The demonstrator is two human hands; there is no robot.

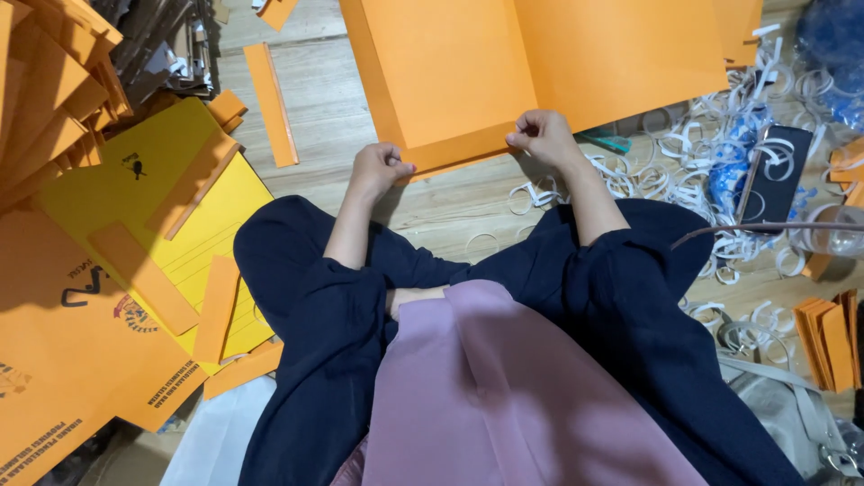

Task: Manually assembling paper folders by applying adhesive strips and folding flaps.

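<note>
- On the wooden floor point(333, 108), directly ahead of the seated person's knees, lies a large orange card sheet point(531, 63), opened flat like a folder with a centre crease running away from the viewer
- Left hand point(378, 168): fingers curled in, pinching the near edge of the sheet at its lower left corner; the grip appears meant to stop the card sliding on the boards
- Right hand point(543, 135): likewise closed, thumb and fingers nipping the same near edge further right, close to the crease; two-point hold keeps the edge straight and level
- Both forearms extend from dark sleeves point(324, 306), so the sheet sits within easy reach
- Left of the person: a yellow printed folder point(171, 193) on a heap of orange ones, with loose orange strips point(270, 103) over and near it, seemingly offcuts set aside
- Right of the person: a litter of white curled paper strips point(711, 144), a dark phone point(776, 171) resting among them, and a small stack of orange pieces point(828, 342), all kept off the working sheet
</note>
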